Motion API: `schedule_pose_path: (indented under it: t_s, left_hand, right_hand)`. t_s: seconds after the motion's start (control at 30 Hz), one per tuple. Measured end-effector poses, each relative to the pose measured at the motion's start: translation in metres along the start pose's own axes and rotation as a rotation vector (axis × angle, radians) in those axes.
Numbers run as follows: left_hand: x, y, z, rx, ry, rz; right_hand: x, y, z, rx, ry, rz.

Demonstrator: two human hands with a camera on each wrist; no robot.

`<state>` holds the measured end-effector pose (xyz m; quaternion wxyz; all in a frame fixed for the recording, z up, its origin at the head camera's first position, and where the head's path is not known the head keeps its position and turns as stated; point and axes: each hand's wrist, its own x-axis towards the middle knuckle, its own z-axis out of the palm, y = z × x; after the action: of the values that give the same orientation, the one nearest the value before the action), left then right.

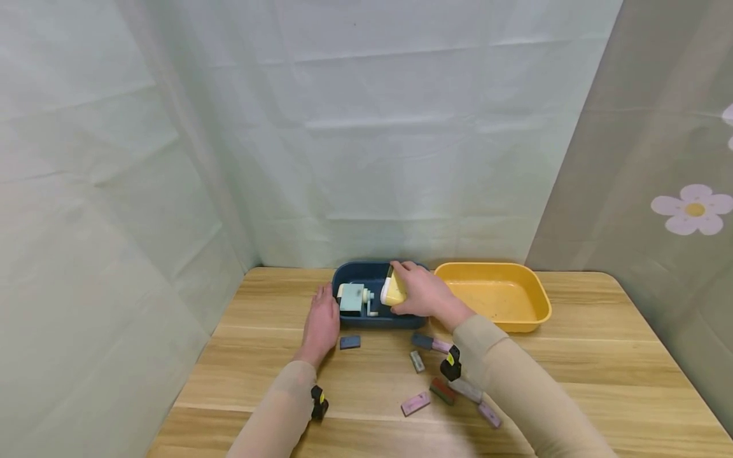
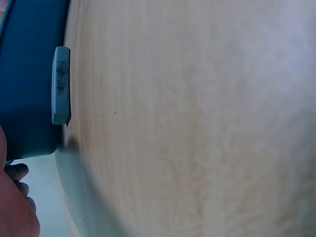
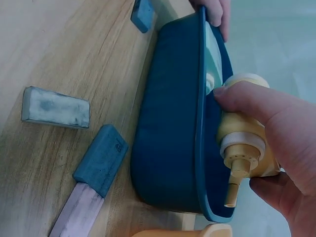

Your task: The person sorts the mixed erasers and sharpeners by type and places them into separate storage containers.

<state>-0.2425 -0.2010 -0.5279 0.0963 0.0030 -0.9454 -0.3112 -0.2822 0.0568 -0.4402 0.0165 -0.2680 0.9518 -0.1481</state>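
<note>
My right hand (image 1: 425, 291) grips a yellow-and-white hand-crank pencil sharpener (image 3: 244, 131) over the dark blue bin (image 1: 383, 322). Its yellow knob and crank show in the right wrist view. A pale blue-green crank pencil sharpener (image 1: 352, 299) sits inside the bin, towards the left. At the bin's left end, my left hand (image 1: 322, 321) holds the rim. In the left wrist view, only part of this hand (image 2: 17, 205) shows beside the bin's corner.
A yellow bin (image 1: 487, 304) stands right of the blue one. Several used erasers lie in front: a blue one (image 1: 350, 342), a grey one (image 1: 417, 361), a pink one (image 1: 415, 404) and a red-and-green one (image 1: 442, 390). Fabric hangs behind the wooden table (image 1: 258, 356).
</note>
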Motion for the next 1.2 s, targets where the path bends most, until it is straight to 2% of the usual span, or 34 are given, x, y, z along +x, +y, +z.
schedule_pose_path:
  t_s: [0.53, 1.2]
  left_hand:
    - [-0.003, 0.002, 0.000, -0.006, -0.002, -0.010]
    - [-0.005, 0.006, 0.000, -0.001, 0.004, -0.015]
  right_hand:
    - [0.009, 0.003, 0.011, -0.051, -0.107, -0.005]
    - [0.014, 0.003, 0.017, -0.062, -0.132, 0.020]
